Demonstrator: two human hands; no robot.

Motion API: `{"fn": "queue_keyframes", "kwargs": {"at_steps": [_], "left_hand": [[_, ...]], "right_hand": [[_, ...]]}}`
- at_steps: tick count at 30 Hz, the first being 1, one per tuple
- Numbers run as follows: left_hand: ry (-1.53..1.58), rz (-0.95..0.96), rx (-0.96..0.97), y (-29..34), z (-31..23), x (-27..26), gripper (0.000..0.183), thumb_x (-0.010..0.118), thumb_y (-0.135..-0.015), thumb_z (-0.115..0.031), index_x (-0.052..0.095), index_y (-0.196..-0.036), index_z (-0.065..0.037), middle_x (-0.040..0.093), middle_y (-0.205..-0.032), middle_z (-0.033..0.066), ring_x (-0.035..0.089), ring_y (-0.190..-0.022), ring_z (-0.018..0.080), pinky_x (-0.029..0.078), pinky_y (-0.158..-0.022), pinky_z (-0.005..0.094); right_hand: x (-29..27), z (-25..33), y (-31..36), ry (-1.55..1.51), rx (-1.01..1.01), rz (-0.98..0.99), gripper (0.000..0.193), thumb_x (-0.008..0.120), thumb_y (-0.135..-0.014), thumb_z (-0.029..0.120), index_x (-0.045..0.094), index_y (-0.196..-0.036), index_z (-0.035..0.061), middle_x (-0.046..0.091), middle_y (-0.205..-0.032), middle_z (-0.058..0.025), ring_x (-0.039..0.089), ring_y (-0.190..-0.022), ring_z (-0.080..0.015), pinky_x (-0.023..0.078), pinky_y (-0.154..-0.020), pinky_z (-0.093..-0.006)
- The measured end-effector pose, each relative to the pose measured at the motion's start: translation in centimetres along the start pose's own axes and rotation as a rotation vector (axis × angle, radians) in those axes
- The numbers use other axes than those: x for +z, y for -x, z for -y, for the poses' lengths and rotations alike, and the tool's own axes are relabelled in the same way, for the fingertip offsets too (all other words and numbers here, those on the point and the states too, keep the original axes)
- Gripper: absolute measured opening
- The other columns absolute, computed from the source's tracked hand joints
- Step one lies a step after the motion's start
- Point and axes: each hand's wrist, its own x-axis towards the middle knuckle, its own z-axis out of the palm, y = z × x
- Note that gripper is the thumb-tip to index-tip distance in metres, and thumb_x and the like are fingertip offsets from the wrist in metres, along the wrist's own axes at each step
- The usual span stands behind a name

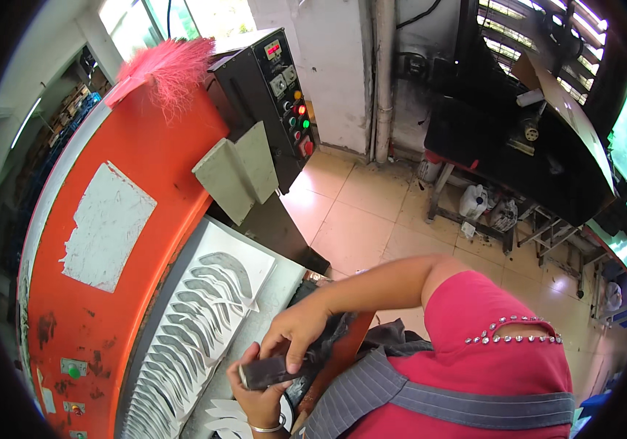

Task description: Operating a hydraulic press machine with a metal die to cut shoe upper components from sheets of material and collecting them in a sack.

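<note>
My left hand (261, 401), with a bracelet at its wrist, curls its fingers around a dark, block-like bundle (263, 373) that has a paler end face. From above, my right hand (300, 325) grips the same bundle with thumb and fingers. I cannot tell whether it is one piece or a stack. Just left of my hands, a long white sheet (255, 267) lies on the machine bed, with rows of curved, crescent-shaped cuts (193, 322) in grey and white. Loose white curved pieces (225, 421) lie below my left hand.
An orange machine (171, 154) arches over the bed on the left, with a pink bristly tuft (182, 66) on top. Behind it stands a dark control box (291, 95) with lit buttons. A black table (489, 143) with containers (474, 201) beneath is at the far right.
</note>
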Motion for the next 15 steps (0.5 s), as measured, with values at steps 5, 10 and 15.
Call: {"fn": "queue_keyframes", "kwargs": {"at_steps": [5, 10, 15], "left_hand": [[0.013, -0.289, 0.106, 1.3, 0.0, 1.2, 0.071, 0.07, -0.067, 0.003, 0.031, -0.125, -0.006, 0.049, -0.128, 0.0261, 0.052, -0.116, 0.0313, 0.044, -0.098, 0.0401], [-0.102, -0.16, 0.204, 1.4, 0.1, 0.9, 0.079, 0.077, -0.068, -0.007, 0.033, -0.133, -0.006, 0.044, -0.136, 0.0231, 0.049, -0.121, 0.03, 0.041, -0.102, 0.0394], [-0.185, -0.026, 0.325, 2.1, 1.0, -1.2, 0.064, 0.083, -0.069, -0.019, 0.046, -0.119, -0.006, 0.042, -0.137, 0.0243, 0.047, -0.123, 0.0304, 0.041, -0.101, 0.0375]], "right_hand": [[2.7, -1.4, 0.9, 0.577, -0.187, -0.24, 0.061, 0.067, -0.084, 0.022, 0.038, -0.134, 0.0002, 0.05, -0.122, -0.0214, 0.05, -0.116, -0.0334, 0.039, -0.097, -0.0392], [4.2, -3.7, 0.4, 0.765, -0.222, -0.662, 0.056, 0.062, -0.075, 0.004, 0.046, -0.128, 0.0025, 0.055, -0.116, -0.0209, 0.054, -0.109, -0.0372, 0.043, -0.093, -0.0406], [3.4, -3.6, 0.2, 0.783, -0.234, -0.67, 0.057, 0.058, -0.07, -0.005, 0.055, -0.125, 0.0071, 0.062, -0.115, -0.0178, 0.061, -0.103, -0.0343, 0.048, -0.09, -0.0373]]}}
